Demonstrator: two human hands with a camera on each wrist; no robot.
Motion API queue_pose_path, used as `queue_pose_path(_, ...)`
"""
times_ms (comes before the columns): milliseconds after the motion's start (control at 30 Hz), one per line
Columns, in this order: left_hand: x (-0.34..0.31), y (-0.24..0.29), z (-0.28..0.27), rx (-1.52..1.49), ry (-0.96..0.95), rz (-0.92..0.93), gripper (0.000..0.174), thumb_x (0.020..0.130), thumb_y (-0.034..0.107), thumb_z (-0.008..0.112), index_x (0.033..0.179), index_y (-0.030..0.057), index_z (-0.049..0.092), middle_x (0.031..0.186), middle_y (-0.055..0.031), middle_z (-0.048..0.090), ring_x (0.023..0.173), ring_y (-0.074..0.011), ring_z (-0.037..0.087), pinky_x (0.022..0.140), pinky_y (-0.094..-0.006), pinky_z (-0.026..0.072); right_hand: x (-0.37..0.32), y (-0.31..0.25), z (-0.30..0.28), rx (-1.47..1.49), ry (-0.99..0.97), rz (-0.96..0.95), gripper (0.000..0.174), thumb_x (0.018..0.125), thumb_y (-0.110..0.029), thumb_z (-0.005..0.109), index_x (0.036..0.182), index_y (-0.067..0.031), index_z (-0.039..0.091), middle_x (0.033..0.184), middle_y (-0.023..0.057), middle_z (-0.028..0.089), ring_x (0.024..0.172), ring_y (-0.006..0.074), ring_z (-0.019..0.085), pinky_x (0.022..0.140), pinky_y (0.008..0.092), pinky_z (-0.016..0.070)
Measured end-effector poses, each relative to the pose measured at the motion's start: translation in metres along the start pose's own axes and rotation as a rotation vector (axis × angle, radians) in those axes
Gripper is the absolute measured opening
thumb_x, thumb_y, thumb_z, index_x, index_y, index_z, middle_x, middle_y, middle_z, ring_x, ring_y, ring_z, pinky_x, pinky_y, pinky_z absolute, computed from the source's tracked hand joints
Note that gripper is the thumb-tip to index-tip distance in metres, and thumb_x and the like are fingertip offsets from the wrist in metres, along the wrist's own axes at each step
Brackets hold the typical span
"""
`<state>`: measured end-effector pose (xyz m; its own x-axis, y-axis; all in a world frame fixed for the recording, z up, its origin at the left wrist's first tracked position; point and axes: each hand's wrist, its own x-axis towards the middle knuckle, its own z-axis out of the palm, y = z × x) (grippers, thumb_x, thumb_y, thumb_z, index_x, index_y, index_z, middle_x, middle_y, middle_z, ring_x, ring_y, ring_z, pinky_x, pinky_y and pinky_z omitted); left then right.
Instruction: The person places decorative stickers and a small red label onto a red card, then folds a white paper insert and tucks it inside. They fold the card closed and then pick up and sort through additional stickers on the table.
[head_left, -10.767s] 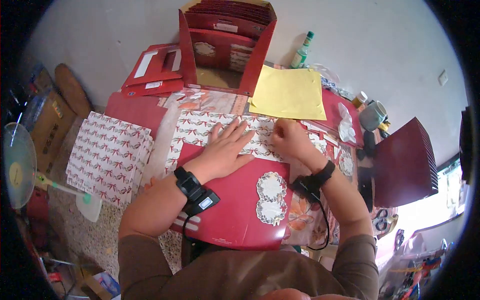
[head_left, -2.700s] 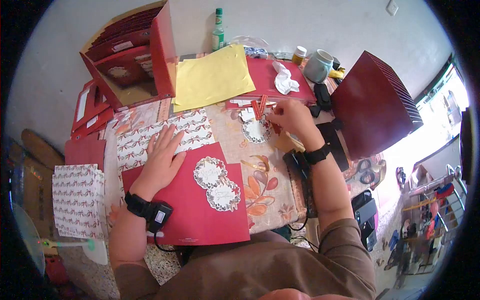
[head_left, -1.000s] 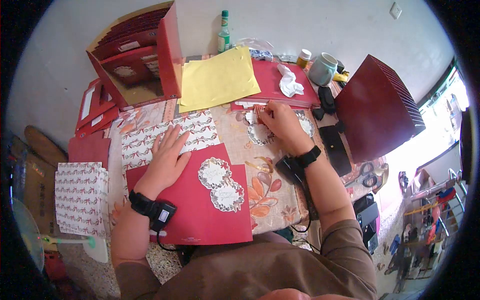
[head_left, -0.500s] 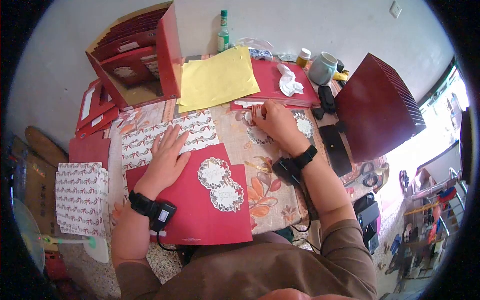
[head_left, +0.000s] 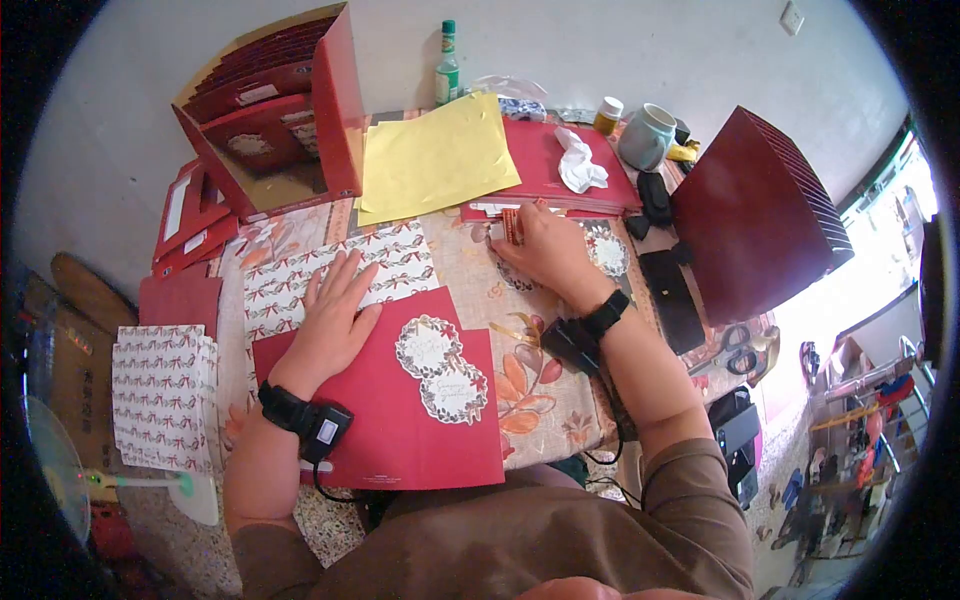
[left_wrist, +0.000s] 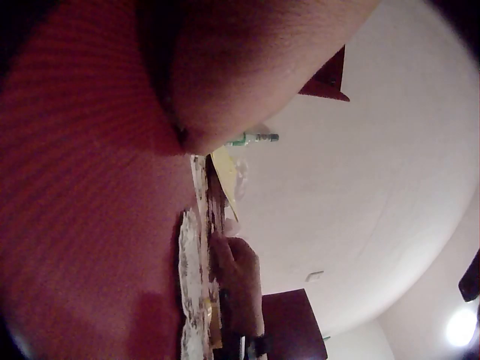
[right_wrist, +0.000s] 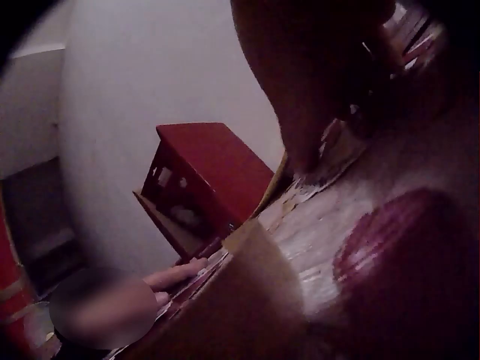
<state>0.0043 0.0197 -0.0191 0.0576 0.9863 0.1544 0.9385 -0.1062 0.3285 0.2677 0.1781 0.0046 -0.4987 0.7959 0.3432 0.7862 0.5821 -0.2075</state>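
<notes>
My left hand (head_left: pixel 335 320) lies with its fingers spread, pressing on the white sheet (head_left: pixel 390 262) printed with garlands and bows; its palm is over the large red folder (head_left: pixel 400 440). Two round wreath-edged cutouts (head_left: pixel 440 370) with script lie on that folder. My right hand (head_left: pixel 550 250) has its fingers bent and pinches small red patterned strips (head_left: pixel 510 226) at the table's far middle. Under and beside it are more wreath cutouts (head_left: pixel 607 250), partly hidden by the hand. In the right wrist view that hand (right_wrist: pixel 322 82) is dark, its fingertips low over the cutouts.
A red open-front box (head_left: pixel 340 110) stands back left, with yellow paper (head_left: pixel 435 160) beside it. A red stack (head_left: pixel 540 165) carries crumpled tissue (head_left: pixel 580 163). A mug (head_left: pixel 646 138), green bottle (head_left: pixel 447 65), dark red box (head_left: pixel 755 220) and scissors (head_left: pixel 740 352) stand around; patterned sheets (head_left: pixel 160 400) lie left.
Earlier the folder sat further right in view and the right hand was on the patterned sheet. Since then the right hand has moved to the red strips, shifting slightly left; the left hand stays put lately.
</notes>
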Motion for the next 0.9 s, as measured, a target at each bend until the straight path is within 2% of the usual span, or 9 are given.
queue_pose_path(133,0.000,-0.002,0.002,0.000,0.003,0.003,0.052,0.092,0.019,0.052,0.141,0.0067,0.039,0.151,-0.0195,0.026,0.143,-0.0314,0.018,0.116,-0.0458,0.0087,-0.001,-0.001,0.003,0.044,-0.087,-0.027,0.035,0.080,-0.033,0.065,0.087,0.0009,0.060,0.086,0.0219,0.065,0.075,0.0383,0.065,0.067,0.0472,0.0522)
queue_pose_path(300,0.000,0.000,-0.001,-0.008,-0.004,-0.005,0.052,0.092,0.019,0.052,0.140,0.0070,0.040,0.151,-0.0196,0.027,0.143,-0.0313,0.018,0.116,-0.0455,0.0088,-0.003,-0.013,-0.003,0.118,-0.021,0.000,0.019,0.080,-0.018,0.059,0.080,0.0008,0.061,0.081,0.0216,0.064,0.075,0.0386,0.064,0.069,0.0478,0.0516)
queue_pose_path(533,0.000,-0.002,0.001,-0.011,-0.001,-0.003,0.052,0.091,0.019,0.053,0.140,0.0067,0.041,0.151,-0.0195,0.027,0.143,-0.0310,0.018,0.116,-0.0455,0.0089,-0.001,0.005,-0.001,0.107,0.145,-0.066,0.016,0.079,-0.014,0.058,0.080,0.0016,0.062,0.078,0.0223,0.064,0.071,0.0412,0.062,0.065,0.0490,0.0498)
queue_pose_path(633,-0.001,-0.003,0.003,-0.080,0.053,0.004,0.049,0.092,0.023,0.053,0.137,0.0048,0.044,0.150,-0.0204,0.028,0.143,-0.0316,0.018,0.115,-0.0480,0.0076,-0.001,0.004,-0.013,0.364,0.093,-0.149,0.014,0.083,-0.012,0.059,0.081,0.0010,0.061,0.071,0.0165,0.065,0.061,0.0318,0.063,0.056,0.0409,0.0489)
queue_pose_path(700,0.001,-0.001,0.001,-0.035,0.165,0.032,0.047,0.091,0.022,0.055,0.134,0.0046,0.047,0.147,-0.0202,0.032,0.141,-0.0316,0.023,0.114,-0.0472,0.0115,-0.006,-0.012,-0.027,0.982,-0.354,0.150,0.008,0.086,-0.007,0.061,0.081,-0.0014,0.060,0.067,0.0037,0.062,0.057,0.0115,0.059,0.053,0.0247,0.0459)
queue_pose_path(767,0.002,0.003,-0.006,0.019,0.274,0.057,0.045,0.089,0.020,0.058,0.131,0.0044,0.050,0.144,-0.0201,0.037,0.139,-0.0317,0.027,0.114,-0.0464,0.0153,-0.009,-0.017,-0.022,1.086,-0.437,0.093,0.008,0.088,-0.008,0.060,0.084,-0.0018,0.060,0.070,0.0011,0.061,0.060,0.0073,0.057,0.054,0.0216,0.0449)
queue_pose_path(833,0.002,0.011,-0.018,-0.261,0.386,0.089,0.041,0.084,0.014,0.065,0.122,0.0031,0.056,0.132,-0.0195,0.050,0.129,-0.0320,0.041,0.108,-0.0436,0.0301,-0.013,-0.028,-0.017,1.187,-0.523,0.032,0.008,0.090,-0.009,0.059,0.087,-0.0022,0.059,0.073,-0.0016,0.060,0.062,0.0031,0.056,0.054,0.0185,0.0440)
queue_pose_path(867,0.002,0.013,-0.018,-0.382,0.463,0.180,0.037,0.083,0.005,0.067,0.119,0.0017,0.058,0.120,-0.0126,0.059,0.108,-0.0238,0.058,0.095,-0.0350,0.0439,-0.017,-0.037,-0.016,1.249,-0.544,0.035,0.006,0.090,-0.008,0.059,0.089,-0.0019,0.059,0.075,-0.0008,0.061,0.062,0.0039,0.056,0.056,0.0186,0.0448)
queue_pose_path(900,0.000,0.019,-0.018,-0.371,0.470,0.165,0.037,0.083,0.005,0.067,0.119,0.0017,0.058,0.120,-0.0126,0.059,0.108,-0.0238,0.058,0.095,-0.0350,0.0439,-0.020,-0.045,-0.014,1.311,-0.567,0.037,0.005,0.091,-0.007,0.059,0.090,-0.0016,0.059,0.076,0.0000,0.061,0.062,0.0047,0.057,0.057,0.0187,0.0456)
